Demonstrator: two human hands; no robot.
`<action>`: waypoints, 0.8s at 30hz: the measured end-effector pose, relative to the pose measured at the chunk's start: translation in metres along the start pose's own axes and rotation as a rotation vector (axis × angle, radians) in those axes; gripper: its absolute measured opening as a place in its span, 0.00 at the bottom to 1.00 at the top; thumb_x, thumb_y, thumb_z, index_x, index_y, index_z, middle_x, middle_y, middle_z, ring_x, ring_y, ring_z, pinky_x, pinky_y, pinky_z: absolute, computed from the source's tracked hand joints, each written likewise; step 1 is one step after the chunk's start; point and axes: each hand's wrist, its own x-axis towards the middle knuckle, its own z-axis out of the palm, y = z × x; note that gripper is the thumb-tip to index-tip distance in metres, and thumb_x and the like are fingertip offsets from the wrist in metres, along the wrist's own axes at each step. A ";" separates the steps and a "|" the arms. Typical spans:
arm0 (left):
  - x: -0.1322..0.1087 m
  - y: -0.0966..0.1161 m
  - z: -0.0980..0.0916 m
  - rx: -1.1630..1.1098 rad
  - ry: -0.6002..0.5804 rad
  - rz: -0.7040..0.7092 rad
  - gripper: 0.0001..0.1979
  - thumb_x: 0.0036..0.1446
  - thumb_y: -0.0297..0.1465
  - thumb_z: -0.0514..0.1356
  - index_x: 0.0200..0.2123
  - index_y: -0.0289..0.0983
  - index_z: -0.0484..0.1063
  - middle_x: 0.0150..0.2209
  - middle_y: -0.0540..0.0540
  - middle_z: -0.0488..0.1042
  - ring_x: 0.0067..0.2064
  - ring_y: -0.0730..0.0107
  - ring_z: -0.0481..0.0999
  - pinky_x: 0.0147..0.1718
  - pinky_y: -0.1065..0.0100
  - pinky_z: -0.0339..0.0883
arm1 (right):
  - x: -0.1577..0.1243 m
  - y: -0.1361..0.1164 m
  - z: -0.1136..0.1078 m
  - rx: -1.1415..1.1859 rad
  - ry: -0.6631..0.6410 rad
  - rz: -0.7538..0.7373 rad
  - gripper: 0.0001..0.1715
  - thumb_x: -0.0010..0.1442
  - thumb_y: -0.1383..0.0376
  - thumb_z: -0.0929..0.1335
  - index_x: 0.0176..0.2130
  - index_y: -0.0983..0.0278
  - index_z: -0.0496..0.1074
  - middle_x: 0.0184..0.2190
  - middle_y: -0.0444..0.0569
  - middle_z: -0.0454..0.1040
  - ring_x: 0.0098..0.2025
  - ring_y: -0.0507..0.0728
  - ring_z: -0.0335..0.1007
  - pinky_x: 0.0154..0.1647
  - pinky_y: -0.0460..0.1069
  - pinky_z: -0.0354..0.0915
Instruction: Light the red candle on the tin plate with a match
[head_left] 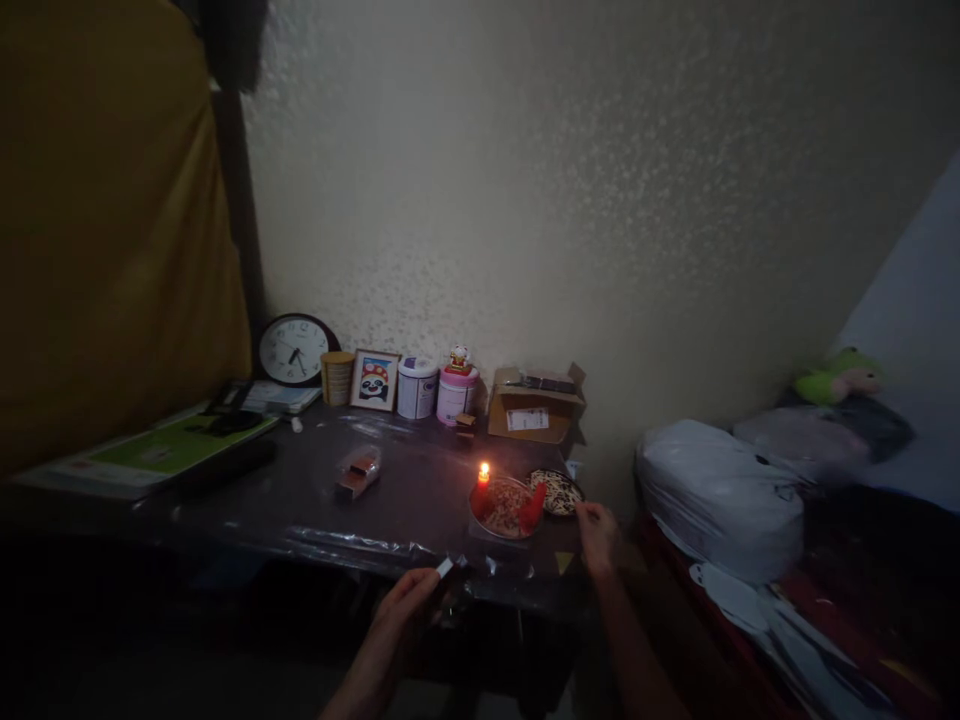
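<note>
My left hand (405, 598) is closed in front of the table edge, gripping a small white block-shaped object (445, 568) whose kind I cannot make out. My right hand (598, 535) pinches at the right rim of a dark round dish (537, 475) of pale and dark bits; whatever is between its fingertips is too small to tell. Left of that dish stands a round bowl (474, 512) filled with reddish-brown grains. A lit red candle (482, 492) rises upright at its left side. A second red candle (535, 508), without a flame, leans at the right.
Along the wall stand a clock (297, 350), a yellow cup (337, 380), a panda picture (375, 381), two lidded tins (417, 390) and an open cardboard box (529, 425). A clear-wrapped package (359, 474) lies on the dark table (427, 490). White bags (720, 490) are piled at right.
</note>
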 end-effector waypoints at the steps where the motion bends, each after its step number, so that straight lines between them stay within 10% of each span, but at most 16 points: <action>1: 0.002 -0.001 -0.001 -0.021 -0.015 -0.009 0.17 0.35 0.44 0.69 0.25 0.38 0.75 0.24 0.51 0.74 0.29 0.69 0.71 0.30 0.69 0.62 | 0.002 0.001 0.005 -0.032 -0.001 -0.011 0.15 0.48 0.57 0.63 0.25 0.63 0.73 0.29 0.51 0.75 0.32 0.59 0.70 0.32 0.48 0.61; 24: 0.007 -0.008 -0.009 -0.038 -0.057 -0.038 0.15 0.40 0.41 0.68 0.27 0.37 0.75 0.25 0.47 0.76 0.34 0.63 0.75 0.35 0.65 0.64 | 0.003 0.002 0.021 -0.312 -0.012 -0.105 0.13 0.51 0.66 0.63 0.22 0.63 0.76 0.23 0.50 0.73 0.26 0.55 0.68 0.25 0.47 0.54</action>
